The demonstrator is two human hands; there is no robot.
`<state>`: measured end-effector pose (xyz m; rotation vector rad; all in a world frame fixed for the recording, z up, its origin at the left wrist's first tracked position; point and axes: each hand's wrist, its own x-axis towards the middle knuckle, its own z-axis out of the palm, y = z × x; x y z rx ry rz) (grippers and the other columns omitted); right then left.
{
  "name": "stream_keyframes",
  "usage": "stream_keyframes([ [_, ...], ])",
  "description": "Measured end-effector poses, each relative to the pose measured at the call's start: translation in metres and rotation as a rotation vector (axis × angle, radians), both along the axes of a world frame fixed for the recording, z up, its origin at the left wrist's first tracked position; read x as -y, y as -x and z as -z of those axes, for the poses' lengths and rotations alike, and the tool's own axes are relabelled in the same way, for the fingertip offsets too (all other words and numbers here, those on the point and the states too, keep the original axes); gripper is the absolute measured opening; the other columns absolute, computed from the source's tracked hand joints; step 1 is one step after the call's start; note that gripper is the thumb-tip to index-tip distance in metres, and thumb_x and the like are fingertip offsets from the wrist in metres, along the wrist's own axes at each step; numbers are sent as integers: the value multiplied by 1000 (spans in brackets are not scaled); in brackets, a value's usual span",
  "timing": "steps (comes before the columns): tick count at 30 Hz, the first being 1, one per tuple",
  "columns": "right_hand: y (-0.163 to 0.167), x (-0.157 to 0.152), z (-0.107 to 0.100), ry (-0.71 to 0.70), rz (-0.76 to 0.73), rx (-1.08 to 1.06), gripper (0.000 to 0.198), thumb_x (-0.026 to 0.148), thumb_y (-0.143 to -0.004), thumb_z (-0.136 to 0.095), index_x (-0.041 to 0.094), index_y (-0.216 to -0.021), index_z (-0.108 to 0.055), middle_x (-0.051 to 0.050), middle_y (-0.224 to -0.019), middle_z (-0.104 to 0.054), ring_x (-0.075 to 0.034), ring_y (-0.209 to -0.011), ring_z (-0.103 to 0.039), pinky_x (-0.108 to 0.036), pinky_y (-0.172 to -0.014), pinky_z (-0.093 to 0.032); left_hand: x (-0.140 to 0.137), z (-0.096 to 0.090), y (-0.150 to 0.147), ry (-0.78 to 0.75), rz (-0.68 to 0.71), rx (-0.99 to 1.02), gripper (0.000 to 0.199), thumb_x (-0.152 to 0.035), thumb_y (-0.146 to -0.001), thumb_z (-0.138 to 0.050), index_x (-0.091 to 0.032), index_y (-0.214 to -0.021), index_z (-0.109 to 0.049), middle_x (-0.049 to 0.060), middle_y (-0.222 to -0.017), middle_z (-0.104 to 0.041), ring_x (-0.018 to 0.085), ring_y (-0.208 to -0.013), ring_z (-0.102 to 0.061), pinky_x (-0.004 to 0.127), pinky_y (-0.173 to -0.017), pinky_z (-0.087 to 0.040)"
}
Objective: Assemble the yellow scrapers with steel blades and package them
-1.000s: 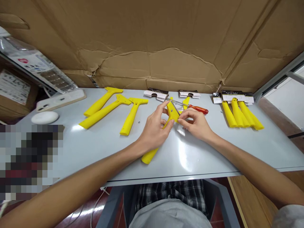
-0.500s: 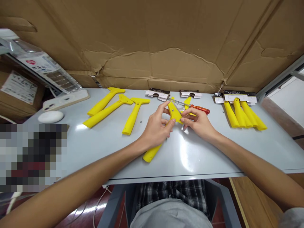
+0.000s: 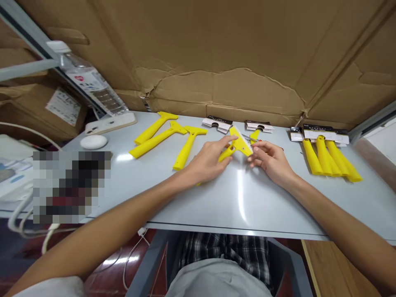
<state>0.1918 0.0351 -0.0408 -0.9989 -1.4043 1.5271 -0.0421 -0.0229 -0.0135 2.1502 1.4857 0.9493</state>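
Note:
My left hand [image 3: 210,161] is closed around the handle of a yellow scraper [image 3: 239,142], whose wide head faces up and right. A pale blade edge runs along the head, and a small screw shows on its face. My right hand [image 3: 268,159] has its fingers curled, with thumb and fingertips at the head's lower right corner. Behind the scraper lies a screwdriver [image 3: 254,140], mostly hidden by the head and my right hand. Another yellow scraper part [image 3: 254,134] lies there beside a black-and-white card [image 3: 259,126].
Three yellow scraper handles [image 3: 185,152] lie left of centre. Several carded scrapers [image 3: 323,154] lie at right, and another card [image 3: 217,123] at the back. A phone [image 3: 110,123], a white mouse [image 3: 93,142] and a water bottle [image 3: 95,84] stand left. Cardboard [image 3: 229,49] walls the back.
The scraper has turned so that its head points further right, and my left hand has shifted down onto its handle. The right hand stays at the head's corner. The view has swung left.

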Motion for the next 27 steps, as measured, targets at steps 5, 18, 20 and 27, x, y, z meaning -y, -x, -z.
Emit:
stream_keyframes([
  [5,6,2,5,-309,-103,397,42,50,-89,-72,16,-115,-70,-8,-93,-70,-13,-66,-62,-31,-62,-53,-17,-9,26,-106,-211,184,56,-21,-92,-64,-26,-146,-52,9,-125,-71,20,-93,-74,36,-85,-61],
  [18,120,18,-6,-1084,-441,968,42,42,-106,-46,27,-140,-66,-11,-135,-63,-26,-110,-53,-35,-78,-41,-45,-4,65,-173,-331,369,61,-41,-93,-72,-28,-147,-49,14,-127,-69,23,-87,-76,33,-67,-63],
  [20,128,18,-2,-1156,-462,959,42,42,-106,-46,23,-136,-68,-12,-135,-64,-27,-111,-50,-39,-83,-42,-47,-3,66,-183,-339,360,58,-39,-93,-72,-28,-146,-50,13,-125,-70,24,-92,-76,34,-70,-63],
  [27,120,2,15,-1282,-546,841,36,13,-102,-43,15,-112,-77,-10,-118,-73,-24,-102,-52,-39,-88,-47,-45,-3,59,-226,-291,194,50,-26,-96,-64,-25,-145,-54,11,-139,-67,29,-125,-67,45,-101,-58],
])
